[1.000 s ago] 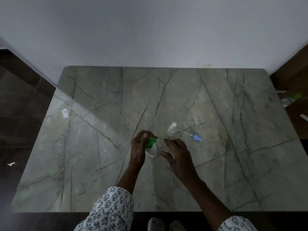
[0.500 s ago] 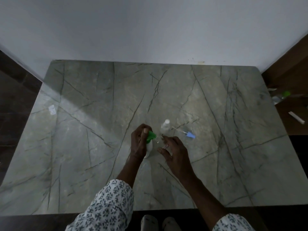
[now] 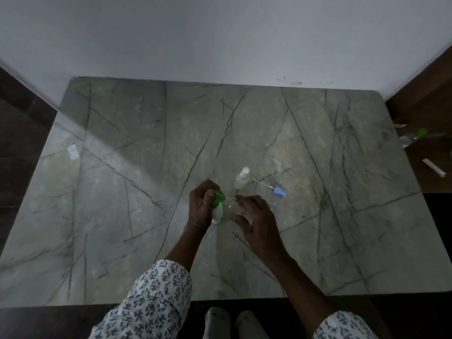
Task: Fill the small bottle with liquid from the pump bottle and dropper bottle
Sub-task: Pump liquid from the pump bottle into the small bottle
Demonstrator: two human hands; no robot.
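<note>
My left hand (image 3: 201, 206) grips a white pump bottle (image 3: 217, 215) with a green pump head (image 3: 219, 198), thumb on top of the head. The green nozzle points right at a small clear bottle (image 3: 236, 207) with a red-marked label, which my right hand (image 3: 254, 216) holds between thumb and fingers. Just behind stands another clear bottle with a white cap (image 3: 242, 178). A dropper with a blue bulb (image 3: 277, 190) lies on the marble table (image 3: 122, 192) to the right of it.
A small clear scrap (image 3: 73, 151) lies at the table's far left. Off the right edge, on a dark wooden surface, are a bottle with a green cap (image 3: 413, 137) and a white stick (image 3: 434, 167). A white wall stands behind the table.
Both hands stay together on the pump bottle and small bottle; the camera view has shifted slightly, and my right fingers have spread a little more.
</note>
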